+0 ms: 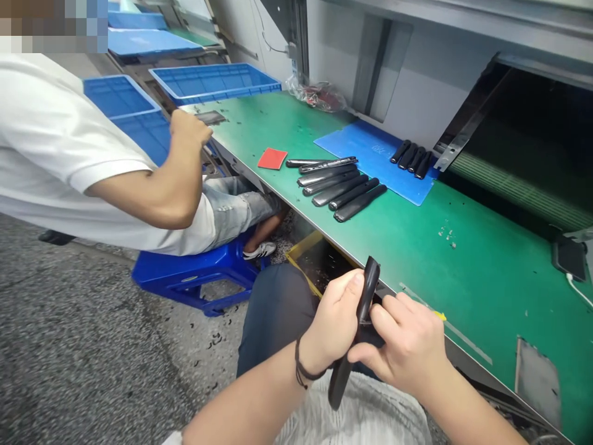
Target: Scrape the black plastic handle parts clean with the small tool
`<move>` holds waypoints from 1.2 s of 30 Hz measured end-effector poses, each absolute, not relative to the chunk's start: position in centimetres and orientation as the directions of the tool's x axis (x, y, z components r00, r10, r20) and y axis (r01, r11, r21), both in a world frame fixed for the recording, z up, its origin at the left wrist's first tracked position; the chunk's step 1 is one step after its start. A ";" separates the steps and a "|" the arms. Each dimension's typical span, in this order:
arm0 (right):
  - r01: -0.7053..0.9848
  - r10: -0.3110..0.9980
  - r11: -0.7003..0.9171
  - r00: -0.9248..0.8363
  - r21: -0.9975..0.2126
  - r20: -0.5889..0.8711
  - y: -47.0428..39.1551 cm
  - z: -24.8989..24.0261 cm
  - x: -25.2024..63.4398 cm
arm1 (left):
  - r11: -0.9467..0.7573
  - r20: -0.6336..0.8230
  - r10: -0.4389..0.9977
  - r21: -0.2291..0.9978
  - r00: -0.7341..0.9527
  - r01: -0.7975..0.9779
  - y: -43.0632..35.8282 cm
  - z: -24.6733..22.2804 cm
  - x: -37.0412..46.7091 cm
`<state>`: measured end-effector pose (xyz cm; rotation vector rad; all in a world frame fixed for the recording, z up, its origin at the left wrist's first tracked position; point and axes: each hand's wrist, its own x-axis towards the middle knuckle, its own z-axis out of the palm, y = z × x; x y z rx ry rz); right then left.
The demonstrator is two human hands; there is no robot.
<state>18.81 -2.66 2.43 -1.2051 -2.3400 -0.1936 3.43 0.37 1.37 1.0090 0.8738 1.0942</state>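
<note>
My left hand [340, 312] is closed around a long, glossy black plastic handle piece [369, 285], held tilted above my lap at the table's front edge. Close against its right side is my right hand [407, 340], fingers curled and thumb pointing toward the piece. A small yellow tip [440, 316] shows behind the right knuckles; whether it belongs to a tool in that hand I cannot tell. Several similar black handle pieces [345, 188] lie in a row on the green table [407, 247].
Shorter black pieces [411, 159] rest on a blue sheet [370, 145], with a red square pad [272, 158] nearby. A grey plate [537, 386] and a phone [571, 256] lie rightward. A yellow crate [301, 250] stands below. A co-worker [106, 167] sits left on a blue stool [185, 278].
</note>
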 end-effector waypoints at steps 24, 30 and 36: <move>0.761 0.711 0.640 -0.533 -0.107 0.460 -4.6 0.5 18.0 | 0.252 -0.205 0.967 0.836 0.149 -0.487 2.9 1.5 3.9; 0.723 0.711 0.671 -0.562 -0.167 0.422 -5.8 -0.2 17.2 | 0.193 -0.224 0.975 0.802 0.015 -0.566 4.2 2.0 3.0; 0.732 0.660 0.680 -0.584 -0.044 0.472 -5.5 -0.3 16.8 | 0.225 -0.346 0.936 0.717 -0.057 -0.660 4.9 1.5 2.1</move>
